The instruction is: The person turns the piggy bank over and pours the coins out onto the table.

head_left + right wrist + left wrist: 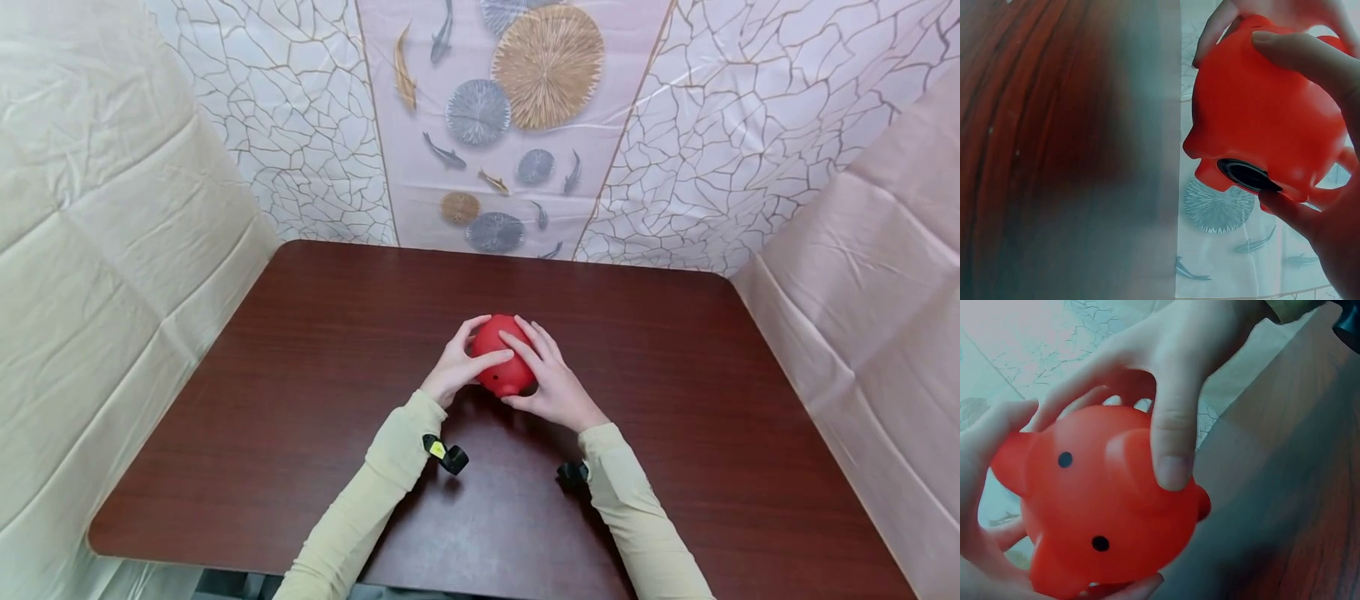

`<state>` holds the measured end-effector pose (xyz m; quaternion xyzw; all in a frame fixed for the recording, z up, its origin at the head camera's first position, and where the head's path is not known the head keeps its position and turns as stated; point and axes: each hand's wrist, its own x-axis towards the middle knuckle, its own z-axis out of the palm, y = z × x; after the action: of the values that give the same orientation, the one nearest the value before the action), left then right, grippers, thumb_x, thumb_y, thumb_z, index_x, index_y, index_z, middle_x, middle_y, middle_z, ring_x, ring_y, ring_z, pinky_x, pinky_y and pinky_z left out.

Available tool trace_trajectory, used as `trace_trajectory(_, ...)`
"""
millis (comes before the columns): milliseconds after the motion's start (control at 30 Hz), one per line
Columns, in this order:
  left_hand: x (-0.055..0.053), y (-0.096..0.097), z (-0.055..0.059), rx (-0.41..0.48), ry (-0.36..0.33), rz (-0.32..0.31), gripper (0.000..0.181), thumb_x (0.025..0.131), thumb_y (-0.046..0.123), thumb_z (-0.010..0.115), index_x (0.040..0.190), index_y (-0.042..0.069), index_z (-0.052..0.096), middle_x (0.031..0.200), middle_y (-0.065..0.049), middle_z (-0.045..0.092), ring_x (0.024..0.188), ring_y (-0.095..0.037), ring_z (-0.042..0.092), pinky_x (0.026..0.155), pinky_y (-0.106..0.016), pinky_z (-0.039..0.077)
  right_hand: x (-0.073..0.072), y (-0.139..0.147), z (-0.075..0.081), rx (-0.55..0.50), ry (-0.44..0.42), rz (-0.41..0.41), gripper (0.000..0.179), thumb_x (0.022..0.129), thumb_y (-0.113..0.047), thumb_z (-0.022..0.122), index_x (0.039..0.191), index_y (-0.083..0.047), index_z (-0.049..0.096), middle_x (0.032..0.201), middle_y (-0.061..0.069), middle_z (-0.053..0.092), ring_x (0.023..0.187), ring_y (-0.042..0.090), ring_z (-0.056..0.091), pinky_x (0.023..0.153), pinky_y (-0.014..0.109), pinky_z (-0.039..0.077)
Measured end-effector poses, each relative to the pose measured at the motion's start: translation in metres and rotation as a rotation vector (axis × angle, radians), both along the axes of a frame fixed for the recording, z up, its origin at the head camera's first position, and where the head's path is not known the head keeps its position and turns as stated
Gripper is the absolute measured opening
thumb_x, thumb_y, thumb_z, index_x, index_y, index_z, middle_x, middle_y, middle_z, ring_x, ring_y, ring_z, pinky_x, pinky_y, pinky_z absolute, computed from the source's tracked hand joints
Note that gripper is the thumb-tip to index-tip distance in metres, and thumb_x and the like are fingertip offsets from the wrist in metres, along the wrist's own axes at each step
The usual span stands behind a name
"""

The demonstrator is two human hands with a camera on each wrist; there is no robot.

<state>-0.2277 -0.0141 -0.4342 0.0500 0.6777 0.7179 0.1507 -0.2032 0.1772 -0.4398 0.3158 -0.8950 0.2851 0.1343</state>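
Both hands hold a red plastic piggy bank (504, 379) over the middle of the table. My left hand (456, 364) grips one side, its thumb across the front. From the other side my right hand (557, 390) grips it with spread fingers. In the left wrist view, the pig's face (1079, 500) shows two black eyes and ears, with the right thumb pressed beside the snout. A round black plug (1249, 175) is set in the underside in the right wrist view, with a right fingertip right at its edge.
The dark reddish-brown table (315, 367) has rounded corners. Behind it hangs a patterned cloth (420, 167), and pale cloth walls (135, 250) stand at both sides. Black wrist cameras (453, 458) are strapped to the sleeves.
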Motion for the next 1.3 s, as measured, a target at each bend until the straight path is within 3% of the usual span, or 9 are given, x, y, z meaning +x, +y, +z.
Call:
trace_trajectory(233, 0.002, -0.003, -0.006, 0.046, 0.013, 0.023, 0.060, 0.085, 0.027, 0.071, 0.139, 0.034, 0.045, 0.137, -0.008, 0.051, 0.121, -0.030, 0.054, 0.083, -0.043, 0.059, 0.003, 0.000, 0.000, -0.087, -0.027, -0.030, 0.097, 0.068, -0.024, 0.088, 0.149, -0.020, 0.035, 0.158, 0.007, 0.026, 0.144, 0.033, 0.023, 0.097, 0.052, 0.052)
trace_trajectory(533, 0.002, -0.004, -0.005, 0.152, 0.004, 0.057, 0.063, 0.088, 0.024, 0.067, 0.145, 0.029, 0.039, 0.136, -0.012, 0.053, 0.114, -0.028, 0.057, 0.079, -0.038, 0.060, 0.001, 0.003, -0.007, -0.218, -0.033, -0.137, 0.106, 0.067, -0.027, 0.089, 0.152, -0.020, 0.026, 0.160, 0.006, 0.021, 0.144, 0.031, 0.022, 0.099, 0.056, 0.049)
trace_trajectory(667, 0.004, -0.003, -0.006, 0.205, -0.005, 0.058, 0.063, 0.089, 0.022, 0.065, 0.146, 0.027, 0.038, 0.135, -0.011, 0.053, 0.113, -0.027, 0.057, 0.078, -0.035, 0.059, 0.000, 0.004, -0.008, -0.265, -0.119, -0.163, 0.113, 0.067, -0.026, 0.089, 0.154, -0.022, 0.017, 0.161, 0.007, 0.014, 0.146, 0.032, 0.019, 0.104, 0.058, 0.044)
trace_trajectory(867, 0.005, -0.003, -0.007, 0.324, -0.007, 0.035, 0.062, 0.091, 0.018, 0.061, 0.147, 0.029, 0.037, 0.138, -0.011, 0.051, 0.116, -0.025, 0.055, 0.080, -0.034, 0.057, 0.000, 0.006, -0.004, -0.373, -0.339, -0.126, 0.114, 0.072, -0.021, 0.085, 0.155, -0.030, 0.007, 0.158, 0.006, 0.020, 0.139, 0.033, 0.032, 0.104, 0.058, 0.044)
trace_trajectory(1000, 0.005, -0.003, -0.008, 0.378, -0.013, 0.007, 0.061, 0.091, 0.017, 0.058, 0.147, 0.030, 0.036, 0.138, -0.010, 0.049, 0.119, -0.025, 0.053, 0.083, -0.035, 0.056, 0.000, 0.007, 0.001, -0.368, -0.355, -0.114, 0.110, 0.073, -0.022, 0.085, 0.154, -0.033, 0.012, 0.159, 0.005, 0.021, 0.134, 0.032, 0.039, 0.103, 0.057, 0.046)
trace_trajectory(1167, 0.003, -0.006, -0.006, 0.358, -0.013, -0.057, 0.061, 0.091, 0.017, 0.057, 0.146, 0.032, 0.034, 0.141, -0.010, 0.047, 0.123, -0.025, 0.049, 0.087, -0.035, 0.053, 0.003, 0.009, 0.004, -0.351, -0.301, -0.134, 0.110, 0.070, -0.021, 0.088, 0.153, -0.033, 0.017, 0.158, 0.005, 0.025, 0.133, 0.030, 0.040, 0.104, 0.056, 0.044)
trace_trajectory(1300, 0.000, -0.008, -0.003, 0.227, 0.001, -0.097, 0.062, 0.090, 0.021, 0.059, 0.146, 0.034, 0.035, 0.142, -0.011, 0.048, 0.123, -0.026, 0.051, 0.089, -0.035, 0.054, 0.005, 0.011, 0.006, -0.311, -0.251, -0.137, 0.110, 0.068, -0.022, 0.089, 0.153, -0.032, 0.020, 0.156, 0.007, 0.028, 0.137, 0.029, 0.033, 0.103, 0.056, 0.045)
